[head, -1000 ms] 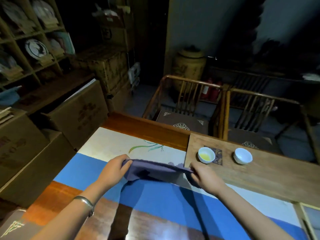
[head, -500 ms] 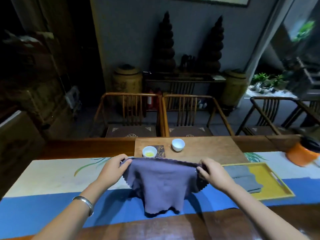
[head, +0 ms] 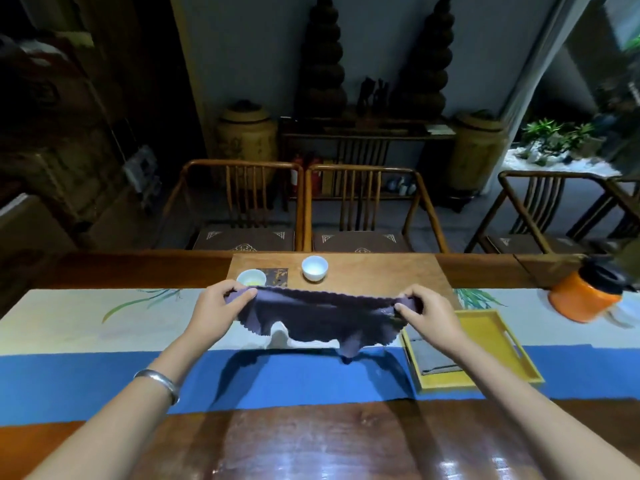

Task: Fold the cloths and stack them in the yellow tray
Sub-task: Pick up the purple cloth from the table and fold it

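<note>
A purple cloth [head: 322, 317] with a zigzag edge hangs in the air above the table runner, stretched between both hands. My left hand [head: 221, 308] pinches its left top corner and my right hand [head: 431, 317] pinches its right top corner. The cloth's lower edge dangles loose just over the blue band of the runner. The yellow tray [head: 498, 344] lies to the right, under my right forearm, and holds a folded grey cloth [head: 431, 356] in its left part.
Two small white cups [head: 252, 278] [head: 314, 267] stand on a wooden board [head: 381, 271] behind the cloth. An orange jar [head: 585, 296] with a dark lid sits at the far right. Wooden chairs line the table's far side.
My view swung right, bringing the tray into sight. The cloth was lifted off the table and spread wide between my hands, which have moved farther apart; it now hangs shorter.
</note>
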The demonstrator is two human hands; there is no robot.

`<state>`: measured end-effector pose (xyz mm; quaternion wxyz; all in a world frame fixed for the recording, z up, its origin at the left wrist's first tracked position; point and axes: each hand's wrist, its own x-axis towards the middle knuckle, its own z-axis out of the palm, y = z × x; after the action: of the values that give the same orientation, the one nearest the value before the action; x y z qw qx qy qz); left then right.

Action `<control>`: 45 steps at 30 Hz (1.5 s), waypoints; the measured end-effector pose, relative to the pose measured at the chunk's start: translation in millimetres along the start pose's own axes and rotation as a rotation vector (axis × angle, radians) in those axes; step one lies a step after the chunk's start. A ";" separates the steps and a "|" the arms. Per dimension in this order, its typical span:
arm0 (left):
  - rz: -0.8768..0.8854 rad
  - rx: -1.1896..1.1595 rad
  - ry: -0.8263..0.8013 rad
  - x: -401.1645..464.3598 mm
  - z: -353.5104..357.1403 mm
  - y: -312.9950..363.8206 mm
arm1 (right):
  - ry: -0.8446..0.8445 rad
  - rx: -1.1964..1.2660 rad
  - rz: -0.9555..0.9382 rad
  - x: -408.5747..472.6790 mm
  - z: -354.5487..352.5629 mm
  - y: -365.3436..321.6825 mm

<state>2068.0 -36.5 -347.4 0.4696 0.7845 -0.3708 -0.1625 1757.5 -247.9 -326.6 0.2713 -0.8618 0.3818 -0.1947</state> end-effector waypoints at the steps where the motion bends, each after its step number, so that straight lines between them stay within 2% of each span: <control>1: -0.010 -0.020 -0.016 -6.1 1.4 -1.8 | -0.029 0.016 -0.007 -4.5 -1.2 4.1; 7: -0.115 -0.100 -0.284 -58.7 3.8 -33.4 | -0.428 -0.002 -0.040 -60.0 11.5 36.1; 13: -0.214 0.160 -0.553 -119.6 20.3 -89.6 | -0.715 -0.086 -0.021 -124.4 52.6 70.0; 16: -0.215 0.240 -0.648 -133.1 26.9 -105.6 | -0.794 -0.089 0.042 -141.2 71.3 82.0; 18: -0.228 0.255 -0.656 -134.8 30.4 -112.3 | -0.790 -0.055 0.090 -142.8 81.8 89.0; 20: -0.273 0.224 -0.592 -131.4 34.1 -118.9 | -0.745 -0.006 0.149 -137.7 91.8 94.7; 24: -0.313 0.194 -0.510 -109.5 43.1 -126.6 | -0.566 0.116 0.269 -115.8 111.6 105.7; 30: -0.337 0.337 -0.498 -66.6 69.2 -138.2 | -0.385 0.251 0.484 -76.7 137.4 116.8; 37: -0.346 0.440 -0.469 -29.0 96.7 -151.0 | -0.428 0.177 0.602 -50.5 153.2 123.2; 41: -0.369 0.538 -0.511 -23.2 99.8 -163.0 | -0.391 0.068 0.591 -48.3 160.9 123.5; 45: -0.385 0.563 -0.473 -21.9 95.1 -173.7 | -0.342 -0.042 0.561 -52.1 168.0 124.6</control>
<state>2070.4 -29.7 -546.5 0.0995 0.8784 -0.3451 -0.3154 1746.9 -224.5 -540.6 0.3566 -0.7485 0.5574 0.0432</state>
